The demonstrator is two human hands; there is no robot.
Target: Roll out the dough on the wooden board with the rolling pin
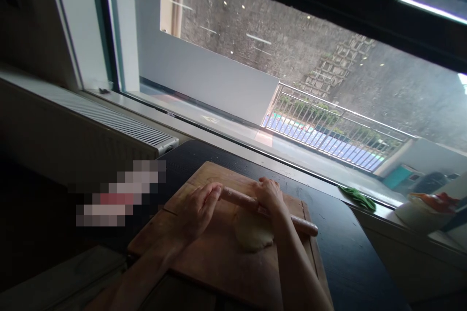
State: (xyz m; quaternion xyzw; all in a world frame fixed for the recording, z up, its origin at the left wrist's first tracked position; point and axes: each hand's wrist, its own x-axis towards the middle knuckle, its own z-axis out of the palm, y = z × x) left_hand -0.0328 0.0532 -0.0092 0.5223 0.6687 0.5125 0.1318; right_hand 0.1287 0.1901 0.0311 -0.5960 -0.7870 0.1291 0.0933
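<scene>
Head view: left hand (199, 208) grips one end of the rolling pin (240, 198), right hand (269, 195) its middle (for even pressure, I'd guess), across dough (252, 235) on a board (215, 260).

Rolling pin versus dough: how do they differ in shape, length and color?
The rolling pin is a straight rod; the dough is a flat, rounded piece. The rolling pin is clearly longer than the dough. The rolling pin looks reddish brown, the dough pale. Both lie over the wooden board.
</scene>
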